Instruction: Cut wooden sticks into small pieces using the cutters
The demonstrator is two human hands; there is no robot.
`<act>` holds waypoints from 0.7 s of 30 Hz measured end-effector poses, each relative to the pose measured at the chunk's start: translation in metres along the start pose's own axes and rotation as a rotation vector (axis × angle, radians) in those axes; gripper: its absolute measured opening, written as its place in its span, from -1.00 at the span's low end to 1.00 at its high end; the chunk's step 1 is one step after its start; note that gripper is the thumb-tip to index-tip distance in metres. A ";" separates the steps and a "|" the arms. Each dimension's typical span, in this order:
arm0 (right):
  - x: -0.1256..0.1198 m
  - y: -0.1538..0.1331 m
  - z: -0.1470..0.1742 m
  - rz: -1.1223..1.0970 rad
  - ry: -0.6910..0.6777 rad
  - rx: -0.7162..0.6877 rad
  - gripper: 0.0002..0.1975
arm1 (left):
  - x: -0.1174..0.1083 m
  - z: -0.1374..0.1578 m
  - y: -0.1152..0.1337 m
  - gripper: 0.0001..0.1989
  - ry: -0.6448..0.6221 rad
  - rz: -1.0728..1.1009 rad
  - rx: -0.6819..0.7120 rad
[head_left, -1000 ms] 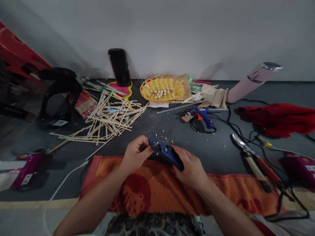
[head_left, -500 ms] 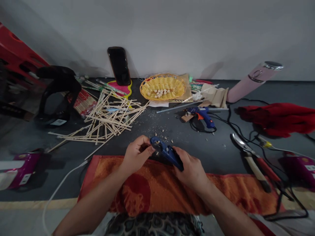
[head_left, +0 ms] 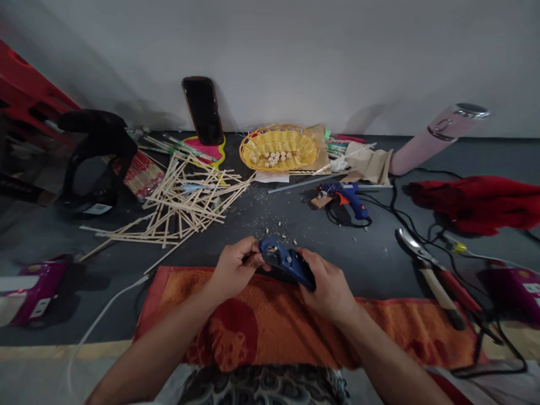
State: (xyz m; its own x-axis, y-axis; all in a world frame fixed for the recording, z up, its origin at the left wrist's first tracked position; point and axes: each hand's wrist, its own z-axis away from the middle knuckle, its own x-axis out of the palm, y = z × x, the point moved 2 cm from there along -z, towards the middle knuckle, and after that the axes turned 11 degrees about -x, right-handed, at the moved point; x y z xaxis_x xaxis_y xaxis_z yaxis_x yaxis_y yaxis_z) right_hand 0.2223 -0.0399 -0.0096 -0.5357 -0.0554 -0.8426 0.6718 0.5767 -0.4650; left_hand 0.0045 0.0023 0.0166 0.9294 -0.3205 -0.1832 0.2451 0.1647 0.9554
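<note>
My right hand (head_left: 327,284) is wrapped round the handles of a blue hand cutter (head_left: 287,260), held at a slant over the front of the dark table. Its head points up and left, towards my left hand (head_left: 237,264). There my thumb and forefinger are pinched together right at the cutter's head; whatever lies between them is too small to make out. Small cut stick pieces (head_left: 279,224) and crumbs are scattered just beyond the cutter. An orange towel (head_left: 278,320) is spread beneath both hands.
At the left is a heap of thin wooden sticks (head_left: 181,211). A yellow wicker basket (head_left: 310,149) with small pieces stands at the back. To the right lie a blue glue gun (head_left: 356,203), pruning shears (head_left: 430,270), cables, a red cloth (head_left: 481,203) and a pink bottle (head_left: 426,143).
My left fingers have closed up and moved slightly at the cutter's head. A small pale piece below the head is no longer visible. My right hand has stayed nearly in place.
</note>
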 end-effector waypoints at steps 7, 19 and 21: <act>0.001 -0.002 0.002 0.040 -0.014 -0.019 -0.35 | 0.002 0.001 -0.002 -0.81 -0.115 0.098 -0.002; 0.000 -0.001 0.000 0.028 -0.042 -0.001 -0.39 | -0.001 0.000 0.000 -0.69 -0.165 0.096 -0.015; 0.000 -0.001 -0.001 0.027 -0.039 -0.020 -0.38 | -0.003 -0.001 -0.001 -0.66 -0.263 0.162 -0.031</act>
State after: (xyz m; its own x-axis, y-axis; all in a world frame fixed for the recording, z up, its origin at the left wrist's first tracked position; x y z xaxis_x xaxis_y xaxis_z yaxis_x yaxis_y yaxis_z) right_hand 0.2216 -0.0398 -0.0093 -0.4971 -0.0715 -0.8647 0.6746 0.5949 -0.4370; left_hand 0.0018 0.0036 0.0162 0.8548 -0.5174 0.0407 0.1117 0.2600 0.9591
